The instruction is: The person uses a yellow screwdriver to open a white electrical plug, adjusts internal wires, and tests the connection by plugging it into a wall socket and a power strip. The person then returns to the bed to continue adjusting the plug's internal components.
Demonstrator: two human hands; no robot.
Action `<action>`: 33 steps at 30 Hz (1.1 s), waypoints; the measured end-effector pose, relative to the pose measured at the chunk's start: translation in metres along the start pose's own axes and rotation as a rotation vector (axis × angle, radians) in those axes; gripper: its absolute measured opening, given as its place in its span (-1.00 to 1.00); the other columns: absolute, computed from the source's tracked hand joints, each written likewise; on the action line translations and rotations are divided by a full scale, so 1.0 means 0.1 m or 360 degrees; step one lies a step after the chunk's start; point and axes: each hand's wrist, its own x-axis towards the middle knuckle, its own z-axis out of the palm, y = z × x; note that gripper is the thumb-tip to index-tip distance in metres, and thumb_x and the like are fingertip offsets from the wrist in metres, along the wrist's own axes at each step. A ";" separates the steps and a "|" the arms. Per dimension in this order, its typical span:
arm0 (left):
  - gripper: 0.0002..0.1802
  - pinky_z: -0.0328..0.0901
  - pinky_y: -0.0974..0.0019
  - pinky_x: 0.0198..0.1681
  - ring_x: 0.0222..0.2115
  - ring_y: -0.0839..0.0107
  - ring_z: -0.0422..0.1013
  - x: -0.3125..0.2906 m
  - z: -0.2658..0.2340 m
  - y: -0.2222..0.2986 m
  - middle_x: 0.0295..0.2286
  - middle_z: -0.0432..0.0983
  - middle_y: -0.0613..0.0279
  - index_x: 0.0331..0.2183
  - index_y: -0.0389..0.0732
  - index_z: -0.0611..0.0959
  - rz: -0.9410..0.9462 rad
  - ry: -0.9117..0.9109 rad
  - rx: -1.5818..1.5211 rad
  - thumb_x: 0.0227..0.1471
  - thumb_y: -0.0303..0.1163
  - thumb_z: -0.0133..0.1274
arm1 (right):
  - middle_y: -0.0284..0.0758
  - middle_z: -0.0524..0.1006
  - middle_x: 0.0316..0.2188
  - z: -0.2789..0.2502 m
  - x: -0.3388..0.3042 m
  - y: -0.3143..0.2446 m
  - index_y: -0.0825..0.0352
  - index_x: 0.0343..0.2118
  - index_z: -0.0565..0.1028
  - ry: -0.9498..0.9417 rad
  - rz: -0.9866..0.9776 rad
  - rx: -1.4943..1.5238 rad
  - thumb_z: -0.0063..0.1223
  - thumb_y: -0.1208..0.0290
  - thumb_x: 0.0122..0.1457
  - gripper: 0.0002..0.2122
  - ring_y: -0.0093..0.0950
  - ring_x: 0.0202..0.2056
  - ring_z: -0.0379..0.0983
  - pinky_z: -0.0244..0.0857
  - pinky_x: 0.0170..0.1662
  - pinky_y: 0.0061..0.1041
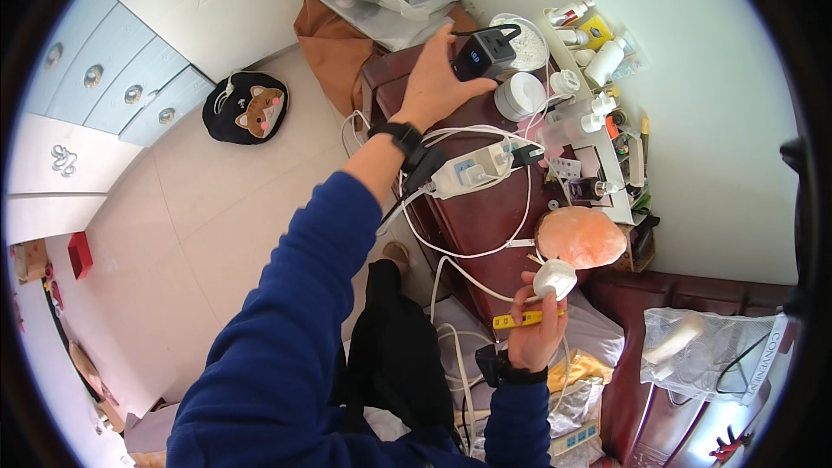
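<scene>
My left hand (436, 78) reaches to the far side of the dark red table, thumb and fingers spread beside a black charger-like block (483, 54) with a lit display and a black cable. The fingers do not visibly close round it. Nearer to me, my right hand (536, 338) is closed on a round white plug-like piece (555, 280) with a white cord. A slim yellow tool (517, 320) with dark marks is held in the same hand; its exact kind is unclear. Just beyond lies an orange-pink, rock-like lump (581, 237). A white power strip (472, 171) with plugs lies between the hands.
White cables (459, 253) loop over the dark red tabletop (464, 221). A white jar (520, 97) and a box tray (617, 199) of bottles line the wall. A mesh pouch (711, 355) lies at right. A black bag (247, 108) rests on the floor.
</scene>
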 end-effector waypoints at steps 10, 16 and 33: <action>-0.63 0.31 0.19 -0.19 -0.26 0.15 0.42 -1.34 -0.63 0.63 -0.27 0.51 0.17 -0.24 -0.21 0.59 0.0039 -0.0376 -0.0156 -0.17 -0.43 0.31 | -0.12 0.54 0.00 0.16 0.73 0.41 0.39 0.04 0.39 -0.0076 -0.0034 -0.0023 -0.17 0.36 0.39 -0.73 -0.64 -0.51 0.41 0.14 -0.58 -0.72; -0.42 0.23 0.11 0.02 -0.07 0.14 0.34 -1.36 -0.38 0.64 -0.14 0.48 0.15 -0.11 -0.23 0.59 0.0078 -0.0428 0.0365 -0.24 -0.31 0.38 | -0.22 0.61 -0.40 0.35 1.07 0.70 0.26 -0.07 0.37 -0.0077 0.0017 -0.0057 -0.16 0.27 0.40 -0.80 -0.68 -0.65 0.34 0.10 -0.63 -0.74; -0.57 0.41 0.24 -0.25 -0.23 0.19 0.49 -1.38 -0.22 0.61 -0.20 0.56 0.20 -0.15 -0.20 0.57 0.0283 -0.0486 0.0587 -0.11 -0.34 0.30 | -0.36 0.53 -0.08 0.44 1.32 0.82 0.22 0.04 0.33 -0.0103 0.0120 0.0412 -0.17 0.18 0.39 -0.71 -0.44 -0.26 0.56 0.18 -0.50 -0.61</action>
